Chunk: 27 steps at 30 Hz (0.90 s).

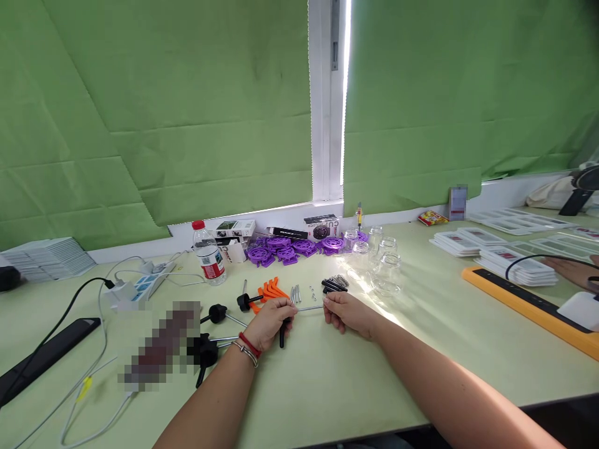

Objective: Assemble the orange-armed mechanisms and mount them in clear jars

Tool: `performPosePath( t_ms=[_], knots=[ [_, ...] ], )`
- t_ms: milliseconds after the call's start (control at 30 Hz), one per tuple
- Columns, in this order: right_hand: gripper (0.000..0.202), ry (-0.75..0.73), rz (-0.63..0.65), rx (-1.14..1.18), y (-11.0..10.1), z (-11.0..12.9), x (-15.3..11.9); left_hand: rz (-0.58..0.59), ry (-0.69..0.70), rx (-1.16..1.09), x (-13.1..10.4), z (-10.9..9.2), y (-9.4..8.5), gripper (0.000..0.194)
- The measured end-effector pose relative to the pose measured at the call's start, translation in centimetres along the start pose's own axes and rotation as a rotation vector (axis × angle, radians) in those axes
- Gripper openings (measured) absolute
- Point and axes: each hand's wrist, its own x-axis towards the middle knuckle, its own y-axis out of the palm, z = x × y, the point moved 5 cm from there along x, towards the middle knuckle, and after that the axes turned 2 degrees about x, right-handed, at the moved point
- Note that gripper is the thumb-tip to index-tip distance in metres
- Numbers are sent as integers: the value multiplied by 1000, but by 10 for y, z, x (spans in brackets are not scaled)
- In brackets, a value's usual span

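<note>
A thin metal rod (310, 308) lies level between my hands, just above the table. My left hand (272, 321) grips its left end, and a black handle-like part (281, 337) points down from under those fingers. My right hand (345, 312) has its fingers closed at the rod's right end; the tip is hidden. Left of my hands lie black knobs with metal rods (218, 313) and orange plastic pieces (272, 289). Just beyond my fingers are short metal pins (295, 294), tiny metal parts (313, 293), black cylinders (333, 285) and a pile of springs (337, 280).
Purple plastic parts (285, 251), small boxes (322, 226) and glass jars (387, 271) line the back. A red-capped bottle (209, 255), power strip (152, 284) and cables are left. At right are an orange-edged device (528, 308), stacked cards (515, 265) and another person's hand (573, 272).
</note>
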Motion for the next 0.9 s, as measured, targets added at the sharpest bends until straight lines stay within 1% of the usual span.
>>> performPosePath(
  t_ms=[67,233,433,567,733,900],
  knots=[
    [27,-6,-8,25,-1,0,0,0,-1,1,0,0,0,14],
    [17,-27,32,29,0,1,-1,2,-1,5,0,0,0,14],
    [10,5,6,5,2,2,-1,15,9,16,-1,-1,0,14],
    [12,28,-21,-34,3,2,-2,7,4,12,-1,-1,-1,15],
    [15,25,11,-65,5,5,-5,7,6,9,-1,-1,0,18],
    [17,19,24,-37,4,2,-3,4,21,48,-2,-2,1,17]
  ],
)
